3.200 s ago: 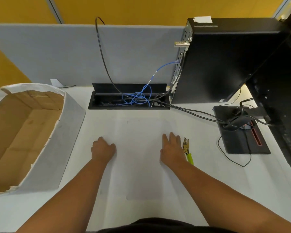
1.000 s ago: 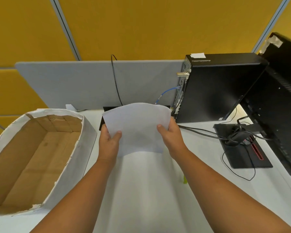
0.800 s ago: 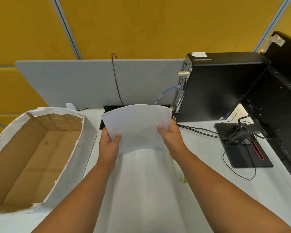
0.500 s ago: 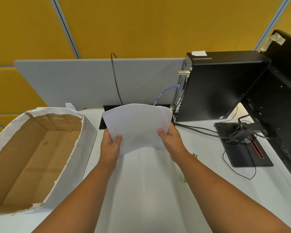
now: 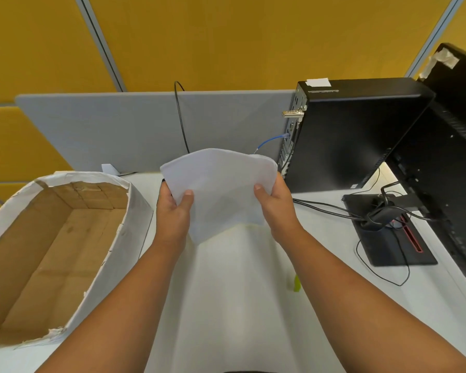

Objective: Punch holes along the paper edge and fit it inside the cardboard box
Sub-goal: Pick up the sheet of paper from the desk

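Both hands (image 5: 172, 211) grip the paper (image 5: 221, 189), hiding the desk's cable tray.

Cardboard box (image 5: 51, 251) left of paper (image 5: 221, 189); computer (image 5: 355, 133) right.

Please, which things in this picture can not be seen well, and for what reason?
Head view:
- Punch tool: only a yellow-green tip shows; the right forearm covers the rest.
- Paper held up by left hand and right hand: any punched holes are too small to tell.
- Cardboard box: its left part is cut by the frame edge.
- Desk cable opening: hidden behind the paper.
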Demonstrator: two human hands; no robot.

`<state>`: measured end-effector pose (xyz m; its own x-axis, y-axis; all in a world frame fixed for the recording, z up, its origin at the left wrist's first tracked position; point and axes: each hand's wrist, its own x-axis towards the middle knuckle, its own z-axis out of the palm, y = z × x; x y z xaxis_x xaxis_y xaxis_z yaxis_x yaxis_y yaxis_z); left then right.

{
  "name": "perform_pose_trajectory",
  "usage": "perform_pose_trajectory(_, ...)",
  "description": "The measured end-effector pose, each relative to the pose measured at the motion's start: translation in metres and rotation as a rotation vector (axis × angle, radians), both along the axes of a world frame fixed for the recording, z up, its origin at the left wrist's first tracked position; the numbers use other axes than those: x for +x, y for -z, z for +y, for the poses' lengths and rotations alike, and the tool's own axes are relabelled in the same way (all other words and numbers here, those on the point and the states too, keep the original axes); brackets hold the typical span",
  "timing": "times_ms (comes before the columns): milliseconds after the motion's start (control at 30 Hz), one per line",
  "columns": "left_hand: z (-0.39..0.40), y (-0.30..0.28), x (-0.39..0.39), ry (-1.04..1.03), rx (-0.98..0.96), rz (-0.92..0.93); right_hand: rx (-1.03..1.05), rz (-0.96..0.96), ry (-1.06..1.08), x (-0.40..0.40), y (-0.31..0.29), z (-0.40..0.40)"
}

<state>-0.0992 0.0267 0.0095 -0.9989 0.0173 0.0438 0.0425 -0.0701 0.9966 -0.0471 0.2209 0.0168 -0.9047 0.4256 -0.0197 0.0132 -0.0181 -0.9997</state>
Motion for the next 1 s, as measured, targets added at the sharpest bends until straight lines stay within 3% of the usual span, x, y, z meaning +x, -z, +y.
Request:
perform_pose_trajectory(267,-0.002,0.027,0.006,0.001,-0.087,-0.087,0.036,-0.122,0.002,0.008,0.026,0.002)
perform_pose_trajectory(667,-0.003,0.029,0.007,-0.028,-0.151,-0.108,0.068,-0.159,0.014,0.006,0.027,0.003)
perform_pose_trajectory(800,-0.002,0.024,0.008,-0.027,-0.276,-0.114,0.207,-0.196,0.042,0.004,0.026,0.009)
perform_pose_trajectory(1000,0.0,0.055,0.018,0.027,-0.516,-0.308,0.407,-0.43,0.097,0.018,0.067,0.019)
